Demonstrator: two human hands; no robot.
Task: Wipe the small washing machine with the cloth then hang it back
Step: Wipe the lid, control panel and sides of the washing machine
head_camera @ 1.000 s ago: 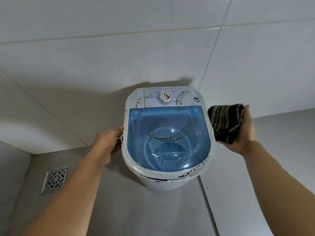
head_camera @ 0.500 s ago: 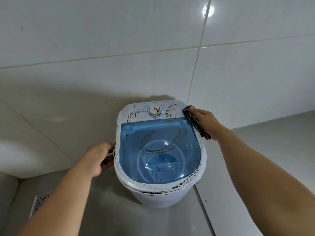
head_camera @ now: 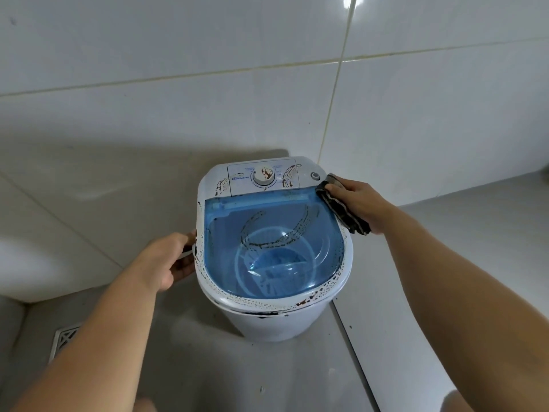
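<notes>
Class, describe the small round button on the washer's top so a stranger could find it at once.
Start at the small washing machine against the tiled wall. On its white top, behind the blue lid, find the control panel with the dial. The grey button sits right of that panel, beside the striped cloth; it is smaller than the dial and unstained.

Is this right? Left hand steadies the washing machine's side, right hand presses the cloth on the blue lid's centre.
Not quite. The head view shows the right hand pressing the cloth on the washing machine's right rim, beside the blue lid, not on its centre. The left hand does steady the machine's side.
</notes>
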